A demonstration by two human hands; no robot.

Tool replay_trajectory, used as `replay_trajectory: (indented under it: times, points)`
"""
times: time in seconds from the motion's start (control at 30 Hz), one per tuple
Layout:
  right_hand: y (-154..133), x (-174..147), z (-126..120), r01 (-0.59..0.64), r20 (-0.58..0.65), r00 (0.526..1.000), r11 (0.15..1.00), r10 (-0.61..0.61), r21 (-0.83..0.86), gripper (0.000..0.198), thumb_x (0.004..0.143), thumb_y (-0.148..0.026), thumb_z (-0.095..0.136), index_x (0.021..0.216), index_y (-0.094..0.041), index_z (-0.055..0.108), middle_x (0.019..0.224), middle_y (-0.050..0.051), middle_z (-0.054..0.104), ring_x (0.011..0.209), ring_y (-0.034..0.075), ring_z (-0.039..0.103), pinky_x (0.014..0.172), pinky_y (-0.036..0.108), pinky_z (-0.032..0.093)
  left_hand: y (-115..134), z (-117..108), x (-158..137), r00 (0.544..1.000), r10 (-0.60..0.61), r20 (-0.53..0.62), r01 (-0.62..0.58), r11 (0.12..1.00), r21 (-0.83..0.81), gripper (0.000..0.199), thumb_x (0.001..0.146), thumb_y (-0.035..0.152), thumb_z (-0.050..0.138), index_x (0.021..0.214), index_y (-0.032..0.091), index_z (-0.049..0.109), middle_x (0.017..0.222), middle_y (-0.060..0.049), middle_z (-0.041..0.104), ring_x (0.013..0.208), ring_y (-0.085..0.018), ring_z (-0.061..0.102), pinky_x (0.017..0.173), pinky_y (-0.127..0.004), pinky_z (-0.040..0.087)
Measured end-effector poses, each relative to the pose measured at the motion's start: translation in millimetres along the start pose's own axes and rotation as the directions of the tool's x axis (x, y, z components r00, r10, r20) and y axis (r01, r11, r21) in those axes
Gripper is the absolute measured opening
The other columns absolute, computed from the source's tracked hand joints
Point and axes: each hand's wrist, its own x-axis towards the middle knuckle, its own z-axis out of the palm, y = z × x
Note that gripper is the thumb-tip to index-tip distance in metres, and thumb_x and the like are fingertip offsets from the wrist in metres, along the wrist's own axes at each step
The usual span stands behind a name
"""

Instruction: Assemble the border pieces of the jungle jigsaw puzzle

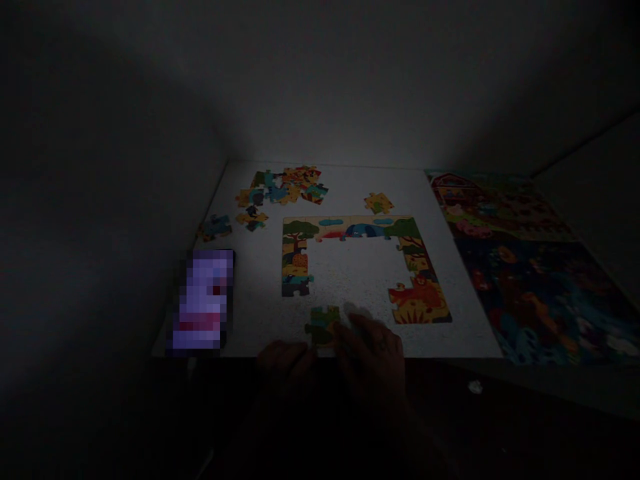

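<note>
Your right hand (373, 343) at a loose piece (325, 321), your left hand (285, 360) just beside it

Both your hands lie low at the near edge of a white table (257, 280), in a very dim room. Your right hand reaches over the edge from below, its fingers slightly apart, thumb side against the right of the green piece. You cannot tell whether it pinches the piece or only rests on it. Your left hand is loosely curled at the piece's lower left; shadow hides its fingertips, so its grip and any contact cannot be told.

The piece lies flat, apart from the frame (355, 230), below the gap in its bottom side. The frame is a joined puzzle border: trees in both top corners, blue clouds between them, an orange lion at lower right. Its middle is bare tabletop.

Beyond it, to your left, sits a heap (285, 183) of loose pieces, some spread toward you. One yellow piece (379, 203) lies alone above the frame. Near the table's left edge is a phone (204, 300), its lit screen blurred into blocks. Along your right are a farm picture (500, 207) with a red barn and, nearer you, a dark blue picture (545, 300).
</note>
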Motion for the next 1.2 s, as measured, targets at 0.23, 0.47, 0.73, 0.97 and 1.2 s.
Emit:
replay_trajectory:
  times: [0.23, 0.47, 0.73, 0.97, 1.2]
  points:
    - [0, 1, 0, 0.001, -0.010, 1.000, 1.000, -0.001, -0.001, 0.031, 0.091, -0.022, 0.055, 0.120, -0.027, 0.064, 0.123, 0.008, 0.063, 0.108, 0.026, 0.055, 0.086, 0.041, 0.043, 1, 7, 2, 1.000, 0.026, 0.014, -0.027, 0.999, 0.039, 0.017, 0.088, 0.009, 0.051, 0.095, 0.019, 0.063, 0.083, -0.004, 0.066, 0.079, -0.018, 0.057, 0.076, -0.033, 0.044]
    - [0, 2, -1, -0.029, -0.030, 0.999, 0.998, 0.031, 0.059, 0.037, 0.090, -0.017, 0.052, 0.124, -0.026, 0.062, 0.119, 0.008, 0.065, 0.107, 0.024, 0.057, 0.085, 0.039, 0.046, -9, 19, -12, 0.997, 0.068, -0.036, -0.065, 0.994, 0.084, 0.032, 0.088, 0.013, 0.055, 0.116, 0.023, 0.066, 0.090, -0.003, 0.070, 0.076, -0.016, 0.061, 0.077, -0.032, 0.045]
    - [11, -9, -7, 0.070, -0.141, 0.990, 0.960, -0.033, 0.271, 0.041, 0.085, -0.008, 0.051, 0.120, -0.025, 0.064, 0.101, 0.006, 0.069, 0.092, 0.019, 0.064, 0.077, 0.034, 0.051, -7, 18, -9, 0.998, 0.065, 0.016, -0.066, 0.995, 0.076, 0.042, 0.090, 0.013, 0.048, 0.127, 0.024, 0.064, 0.097, -0.006, 0.074, 0.077, -0.017, 0.064, 0.074, -0.032, 0.044]
    - [14, -9, -2, 0.104, -0.115, 0.990, 0.967, -0.080, 0.231, 0.034, 0.084, -0.010, 0.051, 0.112, -0.024, 0.066, 0.098, 0.005, 0.070, 0.089, 0.018, 0.063, 0.076, 0.034, 0.048, -5, 17, 0, 0.997, 0.072, -0.007, -0.071, 0.995, 0.071, 0.041, 0.091, 0.015, 0.045, 0.126, 0.023, 0.064, 0.092, -0.006, 0.075, 0.075, -0.018, 0.063, 0.073, -0.032, 0.044]
    - [8, -4, 5, 0.102, -0.174, 0.982, 0.983, -0.074, 0.154, 0.023, 0.085, -0.012, 0.052, 0.100, -0.023, 0.066, 0.093, 0.003, 0.071, 0.084, 0.017, 0.060, 0.073, 0.032, 0.042, 0, 16, 5, 0.999, 0.046, -0.007, -0.046, 0.998, 0.039, 0.043, 0.091, 0.011, 0.044, 0.127, 0.022, 0.063, 0.092, -0.006, 0.074, 0.075, -0.017, 0.063, 0.071, -0.031, 0.043]
